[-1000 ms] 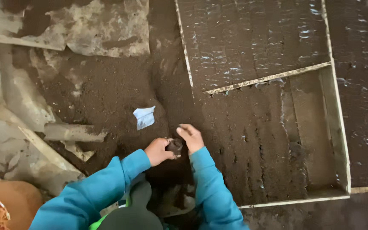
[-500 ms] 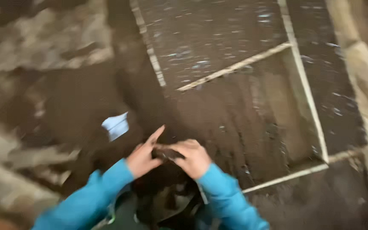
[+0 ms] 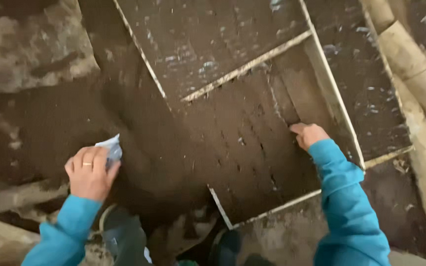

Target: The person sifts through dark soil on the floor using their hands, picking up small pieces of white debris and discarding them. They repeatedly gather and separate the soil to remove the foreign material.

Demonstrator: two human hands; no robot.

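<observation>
Dark wet mud [image 3: 50, 123] covers nearly everything, so outlines are hard to read. Taking the wooden frame [image 3: 331, 93] as landmark: the right hand [image 3: 309, 134] lies inside it, near its right-hand rail, fingers loosely curled and pressed to the packed mud there; whether it grips anything cannot be told. The left hand [image 3: 90, 172] is well left of the frame, out on open mud, fingers bent over a pale blue scrap [image 3: 112, 149], perhaps paper or plastic, mostly hidden beneath them. Right of the frame, thick bamboo poles [image 3: 415, 79] run off the top edge. Below the frame's near corner, dark boots [image 3: 124, 236] are cut off by the bottom edge. Free mud lies between the hands.
</observation>
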